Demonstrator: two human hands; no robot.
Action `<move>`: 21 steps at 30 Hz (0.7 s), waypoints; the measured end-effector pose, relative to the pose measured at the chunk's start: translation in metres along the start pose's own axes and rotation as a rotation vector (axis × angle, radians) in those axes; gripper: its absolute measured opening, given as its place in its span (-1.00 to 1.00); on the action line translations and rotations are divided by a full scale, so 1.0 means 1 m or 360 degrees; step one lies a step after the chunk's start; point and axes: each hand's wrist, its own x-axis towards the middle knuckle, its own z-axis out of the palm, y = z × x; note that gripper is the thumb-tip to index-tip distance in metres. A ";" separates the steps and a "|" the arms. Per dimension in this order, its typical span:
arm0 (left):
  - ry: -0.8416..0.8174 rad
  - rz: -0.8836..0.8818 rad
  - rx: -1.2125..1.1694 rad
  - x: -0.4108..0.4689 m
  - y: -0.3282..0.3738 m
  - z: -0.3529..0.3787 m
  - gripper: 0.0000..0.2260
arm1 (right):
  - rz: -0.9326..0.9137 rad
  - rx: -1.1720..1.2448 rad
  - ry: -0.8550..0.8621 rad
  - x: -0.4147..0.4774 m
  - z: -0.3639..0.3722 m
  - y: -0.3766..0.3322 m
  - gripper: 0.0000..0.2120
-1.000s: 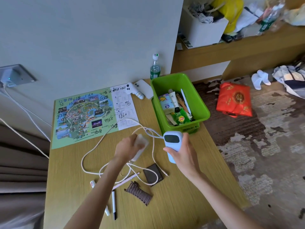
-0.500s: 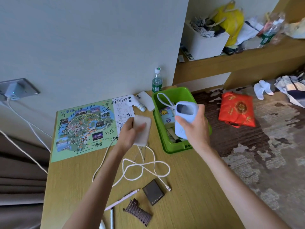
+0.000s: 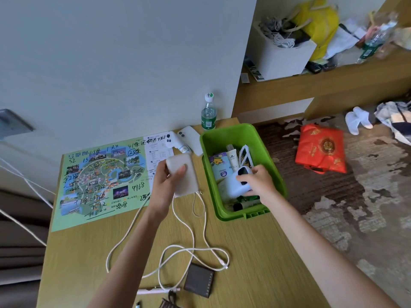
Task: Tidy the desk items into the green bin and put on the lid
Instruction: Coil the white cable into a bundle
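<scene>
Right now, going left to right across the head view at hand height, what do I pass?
Park map → left hand holding the white power bank → right hand lowering the blue device into the green bin → red bag on the floor.

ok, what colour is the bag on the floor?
Red with gold print, clearest in the head view.
</scene>
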 end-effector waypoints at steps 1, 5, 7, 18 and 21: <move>0.0011 -0.0007 0.0005 0.003 -0.001 0.000 -0.71 | 0.0092 0.0032 -0.0041 0.003 -0.002 0.002 -0.70; 0.0034 -0.0026 0.0002 0.010 -0.003 0.005 -0.69 | 0.0180 -0.0219 -0.0153 0.006 -0.012 0.003 -0.88; 0.0026 -0.0040 0.0008 0.011 -0.003 0.010 -0.70 | -0.0037 -0.0927 -0.0131 0.003 -0.016 0.000 -0.75; -0.0398 0.0167 0.0544 0.006 0.009 0.068 -0.73 | -0.0464 0.0192 -0.0440 -0.033 -0.014 -0.031 -0.71; -0.0556 0.0423 0.0891 0.006 0.012 0.084 -0.81 | -0.0460 0.0162 -0.0429 -0.031 -0.018 -0.033 -0.78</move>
